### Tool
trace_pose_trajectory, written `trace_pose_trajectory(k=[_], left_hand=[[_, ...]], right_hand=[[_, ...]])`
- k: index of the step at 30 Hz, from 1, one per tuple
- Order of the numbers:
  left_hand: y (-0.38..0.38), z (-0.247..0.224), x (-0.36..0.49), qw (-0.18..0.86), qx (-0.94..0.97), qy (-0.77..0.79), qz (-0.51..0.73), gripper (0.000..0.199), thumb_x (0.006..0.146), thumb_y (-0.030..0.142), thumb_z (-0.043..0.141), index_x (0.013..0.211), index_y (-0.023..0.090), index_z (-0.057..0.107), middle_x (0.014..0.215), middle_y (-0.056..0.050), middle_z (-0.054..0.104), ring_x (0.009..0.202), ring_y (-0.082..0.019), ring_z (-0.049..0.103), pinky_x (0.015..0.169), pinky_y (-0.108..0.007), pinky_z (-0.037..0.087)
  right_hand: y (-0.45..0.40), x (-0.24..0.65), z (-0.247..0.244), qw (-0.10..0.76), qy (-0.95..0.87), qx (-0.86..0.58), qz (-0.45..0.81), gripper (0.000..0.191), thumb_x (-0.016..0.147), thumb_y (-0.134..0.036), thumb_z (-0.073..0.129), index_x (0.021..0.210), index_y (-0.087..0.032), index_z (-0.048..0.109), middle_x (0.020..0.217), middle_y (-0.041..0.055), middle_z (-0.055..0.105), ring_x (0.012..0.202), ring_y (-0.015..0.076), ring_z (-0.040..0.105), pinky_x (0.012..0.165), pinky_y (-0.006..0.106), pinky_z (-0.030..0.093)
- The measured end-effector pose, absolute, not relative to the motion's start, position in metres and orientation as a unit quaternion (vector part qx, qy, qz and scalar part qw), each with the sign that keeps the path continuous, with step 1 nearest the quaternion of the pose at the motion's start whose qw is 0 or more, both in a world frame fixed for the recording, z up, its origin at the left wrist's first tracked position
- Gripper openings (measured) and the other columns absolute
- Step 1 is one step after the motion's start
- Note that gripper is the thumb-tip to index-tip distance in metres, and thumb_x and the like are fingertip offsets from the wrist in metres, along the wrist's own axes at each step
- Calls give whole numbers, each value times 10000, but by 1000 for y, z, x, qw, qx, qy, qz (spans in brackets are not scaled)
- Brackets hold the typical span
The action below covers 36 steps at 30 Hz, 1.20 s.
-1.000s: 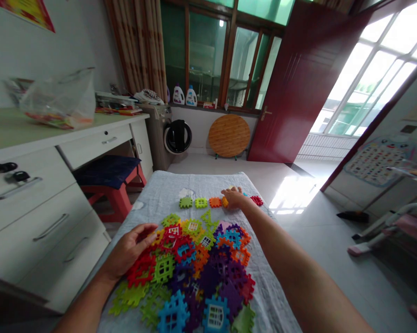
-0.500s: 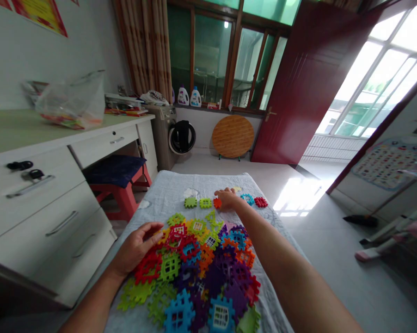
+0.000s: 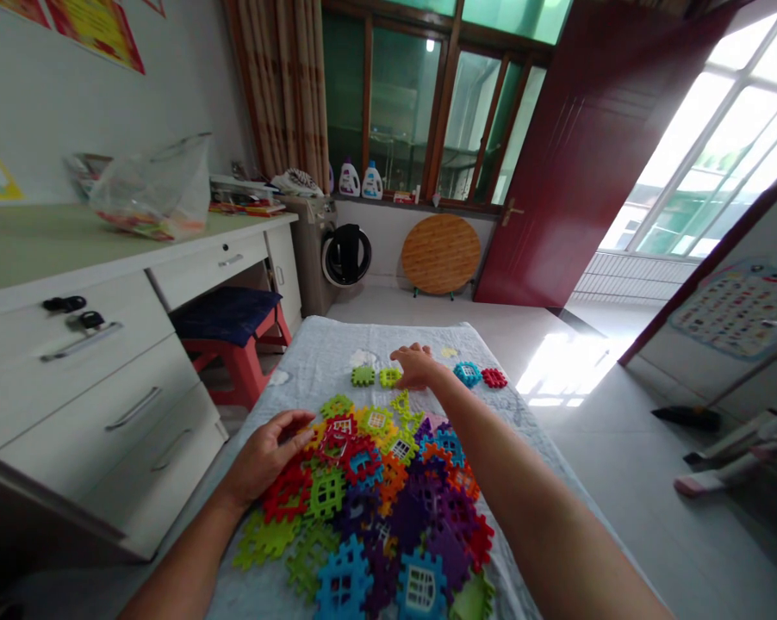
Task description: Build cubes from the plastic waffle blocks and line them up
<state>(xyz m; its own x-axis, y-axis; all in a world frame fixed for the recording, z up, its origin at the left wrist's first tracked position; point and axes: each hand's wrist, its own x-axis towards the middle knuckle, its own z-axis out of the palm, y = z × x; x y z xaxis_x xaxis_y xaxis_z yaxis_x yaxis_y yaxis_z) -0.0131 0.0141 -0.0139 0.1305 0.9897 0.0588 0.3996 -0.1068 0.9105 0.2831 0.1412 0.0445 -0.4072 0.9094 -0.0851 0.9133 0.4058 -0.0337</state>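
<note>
My left hand rests at the left edge of a heap of toothed plastic building pieces, thumb apart from curved fingers. Its fingertips lie by red and yellow pieces, and I see nothing held. My right hand reaches over a row of pieces at the far part of the cloth, fingers stretched leftward. What lies under its palm is hidden. Left of it sit a green piece and a lime window piece. To its right are a blue window piece and a red piece.
A grey-blue cloth covers the low table. White drawers and a red stool with a dark cushion stand at the left. A washing machine, a round wooden tabletop and a dark red door are beyond.
My right hand has moved slightly left along the row. The orange piece that showed beside it is now hidden under it. My left hand stays by the heap. The whole view has shifted slightly.
</note>
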Motion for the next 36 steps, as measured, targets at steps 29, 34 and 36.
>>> trace_pose_trajectory(k=[29,34,36], left_hand=[[4,9,-5,275,709,562,325,409,768,502,563,1033,198,625,1085,-74,645,995,-245,609,933,-370,461],[0,13,1,276,741,537,295,354,789,475,533,1010,218,636,1067,-60,647,1029,-244,582,967,-364,428],[0,12,3,279,743,532,294,327,812,447,500,1005,220,635,1064,-53,648,1027,-235,581,962,-349,427]], right_hand=[[115,245,56,-84,842,528,-64,655,709,-340,623,1326,-229,435,1331,88,488,1156,298,399,926,437,310],[67,298,71,-168,841,507,-86,455,725,-234,601,1176,-187,568,1189,90,587,1074,249,489,920,389,359],[48,321,67,-215,836,490,-120,398,736,-202,573,1132,-164,586,1107,93,623,991,206,547,882,342,401]])
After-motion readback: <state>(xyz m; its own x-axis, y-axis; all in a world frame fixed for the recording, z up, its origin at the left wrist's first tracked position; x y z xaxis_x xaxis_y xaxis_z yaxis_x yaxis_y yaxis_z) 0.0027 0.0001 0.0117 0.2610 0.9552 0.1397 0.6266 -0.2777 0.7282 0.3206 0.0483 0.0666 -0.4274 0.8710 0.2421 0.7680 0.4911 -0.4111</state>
